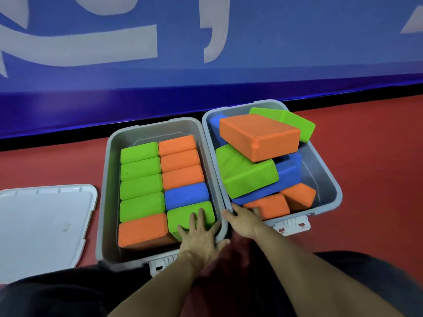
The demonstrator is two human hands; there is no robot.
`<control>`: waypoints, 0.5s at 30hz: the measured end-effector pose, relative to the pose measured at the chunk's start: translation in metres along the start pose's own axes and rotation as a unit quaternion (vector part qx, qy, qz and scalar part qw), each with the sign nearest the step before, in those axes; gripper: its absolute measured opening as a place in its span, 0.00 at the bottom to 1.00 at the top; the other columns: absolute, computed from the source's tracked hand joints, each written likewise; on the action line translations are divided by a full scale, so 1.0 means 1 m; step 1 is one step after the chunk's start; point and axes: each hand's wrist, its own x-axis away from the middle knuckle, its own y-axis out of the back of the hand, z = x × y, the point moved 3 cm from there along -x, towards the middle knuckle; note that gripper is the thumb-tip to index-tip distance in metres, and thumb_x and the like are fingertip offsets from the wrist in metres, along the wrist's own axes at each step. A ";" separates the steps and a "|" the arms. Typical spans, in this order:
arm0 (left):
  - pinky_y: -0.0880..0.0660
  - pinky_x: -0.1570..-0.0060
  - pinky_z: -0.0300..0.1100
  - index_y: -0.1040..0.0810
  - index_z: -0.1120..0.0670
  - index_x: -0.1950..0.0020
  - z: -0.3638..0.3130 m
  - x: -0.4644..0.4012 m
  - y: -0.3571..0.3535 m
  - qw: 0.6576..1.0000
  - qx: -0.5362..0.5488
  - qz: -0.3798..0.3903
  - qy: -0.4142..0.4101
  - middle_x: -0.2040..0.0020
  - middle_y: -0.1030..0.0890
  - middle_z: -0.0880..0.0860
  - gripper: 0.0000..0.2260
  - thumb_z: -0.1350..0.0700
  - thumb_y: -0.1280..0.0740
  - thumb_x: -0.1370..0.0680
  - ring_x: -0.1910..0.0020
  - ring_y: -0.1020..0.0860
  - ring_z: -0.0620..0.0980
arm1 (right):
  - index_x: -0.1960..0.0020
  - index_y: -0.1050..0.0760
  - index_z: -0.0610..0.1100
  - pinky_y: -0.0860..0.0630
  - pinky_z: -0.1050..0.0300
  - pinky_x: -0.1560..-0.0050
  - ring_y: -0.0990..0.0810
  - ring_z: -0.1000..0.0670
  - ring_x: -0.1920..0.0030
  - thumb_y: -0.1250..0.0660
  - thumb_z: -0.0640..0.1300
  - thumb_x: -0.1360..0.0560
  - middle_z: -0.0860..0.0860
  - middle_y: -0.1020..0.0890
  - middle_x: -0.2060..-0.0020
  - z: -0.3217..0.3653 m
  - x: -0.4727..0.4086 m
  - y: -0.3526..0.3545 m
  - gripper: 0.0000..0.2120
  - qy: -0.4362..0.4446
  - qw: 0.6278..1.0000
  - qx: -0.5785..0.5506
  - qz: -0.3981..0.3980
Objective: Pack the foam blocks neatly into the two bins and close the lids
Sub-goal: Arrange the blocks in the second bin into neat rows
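Note:
Two grey bins stand side by side on the red floor. The left bin (105,179) holds neat rows of green, orange and blue foam blocks. My left hand (201,234) lies flat, fingers apart, on the tilted green block (183,216) at its near right corner. The right bin (329,177) holds a loose pile: a large orange block (258,136) on top, green blocks (247,177) and a blue block (288,170) below. My right hand (242,218) grips that bin's near left corner, thumb outside, fingers inside by an orange block (272,205).
A white lid (43,225) lies flat on the floor left of the left bin. A blue wall with white lettering (91,44) runs close behind the bins. My dark-clothed legs fill the bottom edge. White latches sit on the near ends of both bins.

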 end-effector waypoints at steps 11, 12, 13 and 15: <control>0.54 0.32 0.78 0.55 0.37 0.19 0.066 -0.005 0.004 0.999 0.038 0.007 0.006 0.20 0.71 0.53 0.34 0.26 0.55 0.23 0.22 0.71 0.57 | 0.27 0.28 0.49 0.32 0.48 0.28 0.28 0.47 0.29 0.38 0.57 0.22 0.51 0.24 0.30 0.047 -0.036 -0.040 0.26 0.027 0.984 -0.170 -0.036; 0.53 0.32 0.79 0.56 0.37 0.19 0.076 -0.005 0.004 0.999 0.046 0.009 0.005 0.20 0.71 0.52 0.35 0.26 0.55 0.23 0.22 0.72 0.56 | 0.27 0.28 0.49 0.32 0.48 0.28 0.27 0.47 0.29 0.37 0.55 0.20 0.51 0.23 0.30 0.056 -0.035 -0.043 0.24 0.023 0.983 -0.176 -0.034; 0.51 0.32 0.79 0.57 0.36 0.19 0.086 -0.005 0.004 0.999 0.054 0.009 0.003 0.20 0.71 0.51 0.35 0.26 0.54 0.24 0.22 0.72 0.55 | 0.27 0.27 0.50 0.31 0.47 0.28 0.27 0.46 0.30 0.37 0.54 0.20 0.50 0.23 0.31 0.064 -0.036 -0.047 0.22 0.026 0.983 -0.178 -0.034; 0.50 0.32 0.79 0.57 0.35 0.20 0.102 -0.004 0.005 0.998 0.067 0.008 -0.001 0.20 0.70 0.50 0.36 0.25 0.53 0.24 0.22 0.72 0.54 | 0.29 0.25 0.49 0.29 0.47 0.30 0.25 0.46 0.32 0.38 0.54 0.19 0.50 0.21 0.33 0.078 -0.037 -0.053 0.20 0.037 0.982 -0.184 -0.037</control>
